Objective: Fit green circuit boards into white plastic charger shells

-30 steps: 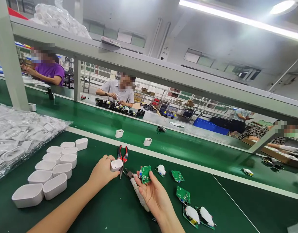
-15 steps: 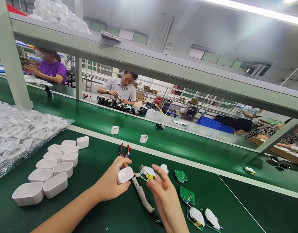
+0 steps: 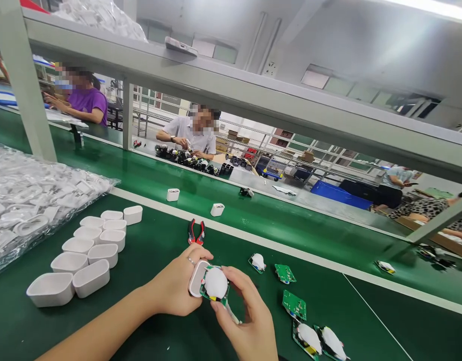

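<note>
My left hand (image 3: 180,283) is closed around a white plastic housing (image 3: 195,281), its open mouth turned toward the right. Between the thumb and fingers of my right hand (image 3: 249,311) is a circuit board (image 3: 215,285) with a white-covered component and a bit of yellow. The board's left edge overlaps the housing's mouth; whether any of it is inside I cannot tell. To the right lie loose boards, some green side up (image 3: 294,304), others with white-covered parts up (image 3: 309,337). Red-and-black pliers (image 3: 196,232) lie just beyond my left hand.
Two rows of white housings (image 3: 69,265) stand at left beside a clear bag of white parts (image 3: 35,200). Two filled housings (image 3: 217,209) sit on the green belt (image 3: 268,220). A shelf beam (image 3: 231,90) crosses above. Co-workers (image 3: 195,133) sit across the line.
My right hand has brought the circuit board left to the housing. My left hand has turned the housing so its open mouth now faces the board. The view has shifted slightly.
</note>
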